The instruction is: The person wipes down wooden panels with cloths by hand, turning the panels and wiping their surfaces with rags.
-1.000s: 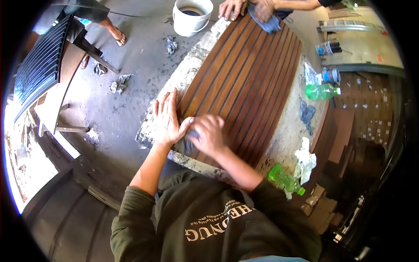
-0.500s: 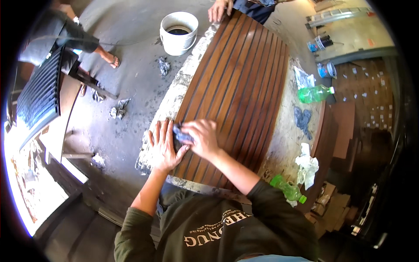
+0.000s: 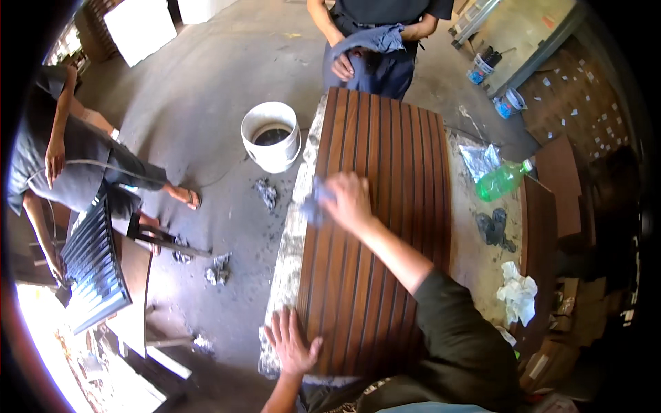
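A brown slatted wood panel [image 3: 403, 227] with dark grooves lies lengthwise in front of me on a pale, stained work surface [image 3: 281, 286]. My right hand [image 3: 350, 199] is closed on a grey-blue rag [image 3: 317, 203], somewhat blurred, at the panel's left edge about halfway along. My left hand [image 3: 294, 346] rests flat with spread fingers on the near left corner of the panel, holding nothing. Beyond the far end stands a person with a blue-grey cloth [image 3: 372, 41] in their hands.
Left of the panel, a white bucket [image 3: 249, 131] holds dark liquid. Crumpled rags [image 3: 265, 194] lie on the floor. On the right are a green bottle [image 3: 501, 182], a dark rag [image 3: 491, 227] and crumpled white paper [image 3: 516, 296]. At far left, another person stands by a black slatted panel [image 3: 96, 261].
My right hand has moved away from me along the panel's left edge with the rag. My left hand has parted from it, staying near the close corner. The far person now shows holding a cloth.
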